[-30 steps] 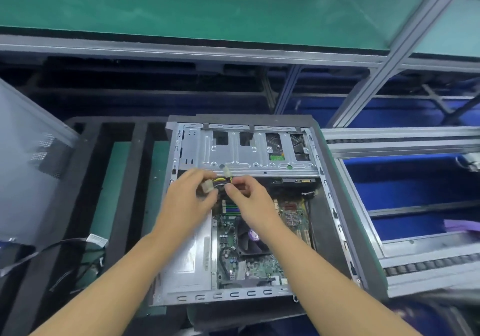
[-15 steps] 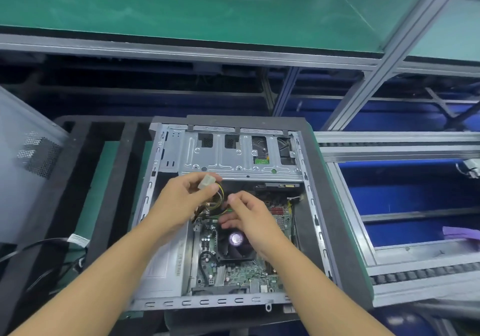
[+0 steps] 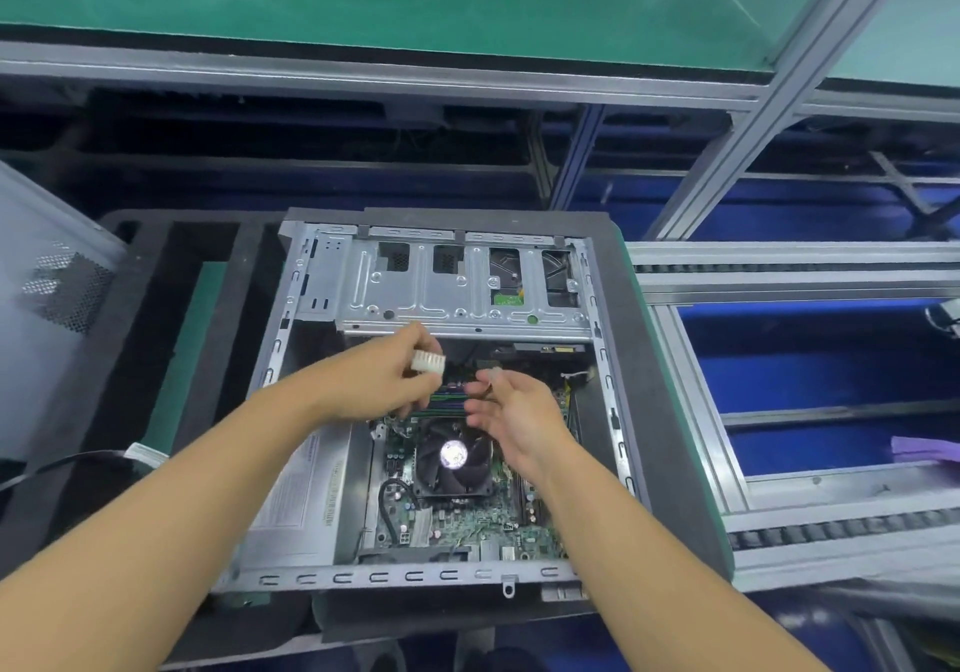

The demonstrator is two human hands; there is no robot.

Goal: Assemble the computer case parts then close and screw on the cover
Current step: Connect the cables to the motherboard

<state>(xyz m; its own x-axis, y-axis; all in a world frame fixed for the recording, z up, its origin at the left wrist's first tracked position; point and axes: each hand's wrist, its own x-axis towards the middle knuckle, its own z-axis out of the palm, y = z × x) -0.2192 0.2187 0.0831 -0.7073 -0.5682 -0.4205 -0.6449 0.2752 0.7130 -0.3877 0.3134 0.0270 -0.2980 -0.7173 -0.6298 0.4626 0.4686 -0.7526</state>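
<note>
Over the open grey steel computer case (image 3: 395, 577), lying flat on black foam (image 3: 171, 256), the left hand (image 3: 384, 375) pinches a white plastic multi-pin plug (image 3: 428, 361); the right hand (image 3: 511, 414) pinches a smaller pale plug (image 3: 493, 374) on dark wires. I would untangle the leads, match each plug's keying to its socket, then press straight, clear of the black cooler fan (image 3: 453, 456).

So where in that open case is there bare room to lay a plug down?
The flat labelled power supply, between the case wall and the motherboard, is bare; so, it seems, is the dark pocket under the drive cage. It's crowded by the fan, where the left hand and right hand hold connectors.
</note>
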